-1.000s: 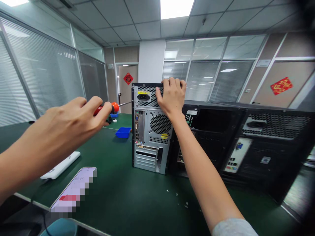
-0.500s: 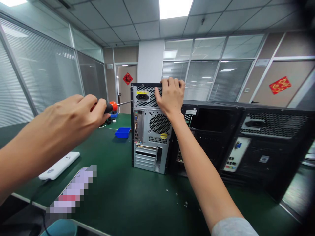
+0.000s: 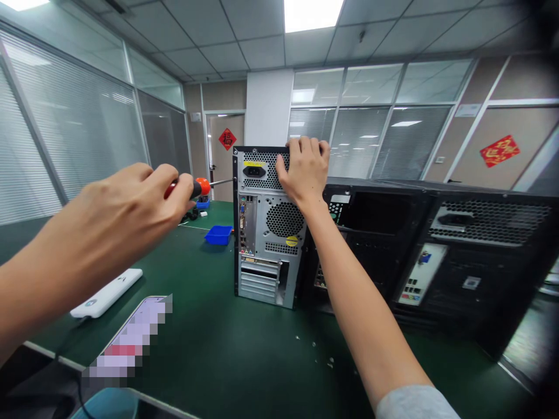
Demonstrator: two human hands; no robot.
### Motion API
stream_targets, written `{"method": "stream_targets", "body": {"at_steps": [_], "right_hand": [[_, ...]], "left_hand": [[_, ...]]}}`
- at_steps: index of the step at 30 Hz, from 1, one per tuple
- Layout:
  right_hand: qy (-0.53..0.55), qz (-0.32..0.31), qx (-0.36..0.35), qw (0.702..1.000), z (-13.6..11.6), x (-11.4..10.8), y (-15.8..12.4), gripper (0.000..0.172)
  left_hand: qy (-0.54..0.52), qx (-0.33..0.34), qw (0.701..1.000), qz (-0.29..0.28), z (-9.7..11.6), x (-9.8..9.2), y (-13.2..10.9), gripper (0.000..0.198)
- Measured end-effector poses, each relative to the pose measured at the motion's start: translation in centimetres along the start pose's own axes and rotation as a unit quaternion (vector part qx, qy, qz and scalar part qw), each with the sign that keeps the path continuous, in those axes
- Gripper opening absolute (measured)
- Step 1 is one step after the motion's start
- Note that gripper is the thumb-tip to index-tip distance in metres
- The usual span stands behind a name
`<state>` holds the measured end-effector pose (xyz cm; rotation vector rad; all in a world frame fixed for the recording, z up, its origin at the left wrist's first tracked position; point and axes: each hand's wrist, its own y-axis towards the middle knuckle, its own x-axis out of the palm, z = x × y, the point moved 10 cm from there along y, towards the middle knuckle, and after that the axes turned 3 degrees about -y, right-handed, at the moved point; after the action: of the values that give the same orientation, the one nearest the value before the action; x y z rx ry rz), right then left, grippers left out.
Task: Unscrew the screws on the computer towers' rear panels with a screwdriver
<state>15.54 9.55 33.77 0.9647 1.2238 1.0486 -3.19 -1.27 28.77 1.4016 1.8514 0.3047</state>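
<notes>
My left hand is closed round the handle of a screwdriver, whose grip shows red and black with an orange-red end towards the shaft. The metal shaft points right, and its tip meets the left edge of a computer case near the top. This case stands upright with its silver back panel facing me. Over its top right corner lies my right hand, fingers hooked on the top edge and thumb against the perforated panel. Whether a screw sits at the tip is too small to tell.
Two more black computer cases stand to the right. A blue tray lies behind on the green table. Small screws are scattered in front. At left are a phone and a white cabled device.
The fingers of my left hand have turned slightly with the screwdriver handle. Its tip stays at the case edge, and my right hand keeps its hold. The view shifts very slightly.
</notes>
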Motion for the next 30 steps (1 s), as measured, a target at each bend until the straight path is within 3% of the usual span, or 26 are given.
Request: {"method": "stream_targets", "body": {"at_steps": [3,5,11,17,30], "right_hand": [[0.001,0.0,0.001,1.0,0.0,-0.05,0.0,0.041],[0.002,-0.001,0.001,1.0,0.0,-0.09,-0.01,0.041],[0.004,0.002,0.002,1.0,0.01,-0.22,-0.05,0.041],[-0.002,-0.003,-0.002,1.0,-0.03,-0.15,-0.03,0.042],[0.009,-0.005,-0.002,1.0,0.01,-0.09,-0.05,0.043]], "left_hand": [[0.118,0.005,0.992,-0.039,0.27,0.42,0.24,0.041],[0.133,0.019,0.99,-0.039,0.67,0.28,0.36,0.046],[0.127,0.025,0.99,-0.053,0.65,0.49,0.35,0.053],[0.083,0.026,0.996,-0.029,0.55,-0.09,0.45,0.054],[0.068,0.016,0.997,-0.024,0.59,-0.5,0.48,0.049]]}}
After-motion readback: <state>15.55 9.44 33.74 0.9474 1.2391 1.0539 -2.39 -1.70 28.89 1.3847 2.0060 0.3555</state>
